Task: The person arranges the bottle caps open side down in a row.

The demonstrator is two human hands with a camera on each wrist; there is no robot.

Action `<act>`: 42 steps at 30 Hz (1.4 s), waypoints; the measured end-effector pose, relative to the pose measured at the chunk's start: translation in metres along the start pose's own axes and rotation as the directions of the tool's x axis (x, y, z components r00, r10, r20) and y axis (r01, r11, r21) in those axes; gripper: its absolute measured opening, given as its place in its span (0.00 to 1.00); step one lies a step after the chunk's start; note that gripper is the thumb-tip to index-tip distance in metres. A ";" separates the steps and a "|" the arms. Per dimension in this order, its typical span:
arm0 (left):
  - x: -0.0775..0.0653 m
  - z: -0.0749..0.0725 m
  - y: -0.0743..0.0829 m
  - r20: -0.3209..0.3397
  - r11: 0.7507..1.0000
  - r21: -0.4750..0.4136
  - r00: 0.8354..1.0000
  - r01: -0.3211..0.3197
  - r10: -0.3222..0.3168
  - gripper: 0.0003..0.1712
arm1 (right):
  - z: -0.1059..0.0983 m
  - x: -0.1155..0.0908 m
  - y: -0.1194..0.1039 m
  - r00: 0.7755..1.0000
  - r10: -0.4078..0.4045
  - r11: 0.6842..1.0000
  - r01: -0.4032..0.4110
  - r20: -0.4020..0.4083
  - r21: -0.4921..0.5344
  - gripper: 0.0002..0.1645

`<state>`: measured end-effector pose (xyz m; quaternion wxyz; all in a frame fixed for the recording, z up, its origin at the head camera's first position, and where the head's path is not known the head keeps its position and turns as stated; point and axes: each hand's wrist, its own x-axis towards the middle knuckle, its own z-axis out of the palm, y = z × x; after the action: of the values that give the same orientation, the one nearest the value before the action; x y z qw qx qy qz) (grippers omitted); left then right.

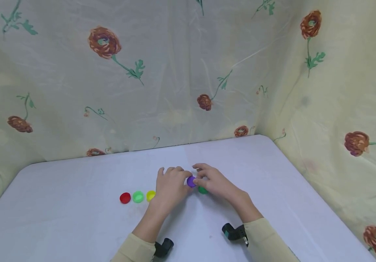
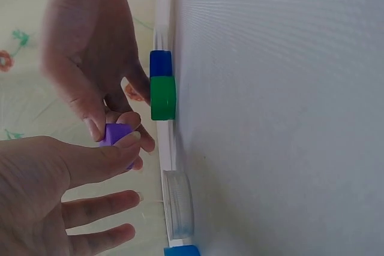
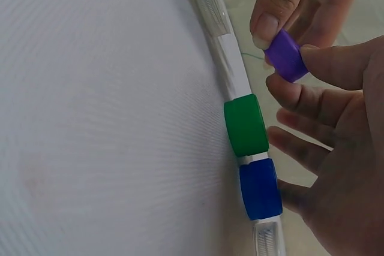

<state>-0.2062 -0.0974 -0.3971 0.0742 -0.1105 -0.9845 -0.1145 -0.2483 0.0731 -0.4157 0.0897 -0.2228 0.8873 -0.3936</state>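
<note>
Above the table, both hands meet on a small purple bottle cap (image 1: 191, 181). My left hand (image 1: 172, 185) pinches it between thumb and forefinger from the left. From the opposite side my right hand (image 1: 219, 185) pinches it too, thumb and fingertips against its rim. In the right wrist view the purple cap (image 3: 287, 56) is tilted and off the table. A green cap (image 3: 246, 125) and a dark blue cap (image 3: 260, 189) stand near the right hand's fingers; in the head view the green cap (image 1: 202, 190) is partly hidden by that hand.
A red cap (image 1: 125, 198), a light green cap (image 1: 138, 197) and a yellow cap (image 1: 150, 195) lie in a row left of the left hand. A clear cap (image 2: 179, 205) and a light blue cap (image 2: 182, 250) also stand on the white table (image 1: 60, 211). Flowered sheeting (image 1: 175, 72) hangs behind.
</note>
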 end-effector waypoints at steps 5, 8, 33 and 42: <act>0.001 0.000 -0.001 -0.015 1.000 -0.005 1.000 -0.005 0.005 0.19 | 0.001 0.002 0.000 1.000 0.024 1.000 -0.024 0.010 0.002 0.14; 0.001 0.001 -0.002 -0.020 1.000 -0.004 1.000 -0.008 0.007 0.18 | 0.001 0.002 0.001 0.999 0.029 1.000 -0.029 0.015 -0.002 0.15; -0.003 0.000 -0.006 0.050 1.000 -0.005 0.999 -0.008 0.008 0.19 | 0.004 0.001 0.000 0.995 -0.094 0.978 0.098 0.029 -0.187 0.16; -0.002 -0.001 -0.007 0.072 0.999 -0.041 0.997 -0.006 0.009 0.18 | 0.003 0.001 0.001 0.993 -0.117 0.977 0.120 0.027 -0.178 0.11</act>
<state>-0.2061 -0.1050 -0.3981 0.0367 -0.1200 -0.9835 -0.1300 -0.2483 0.0709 -0.4182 0.0530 -0.2856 0.9035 -0.3152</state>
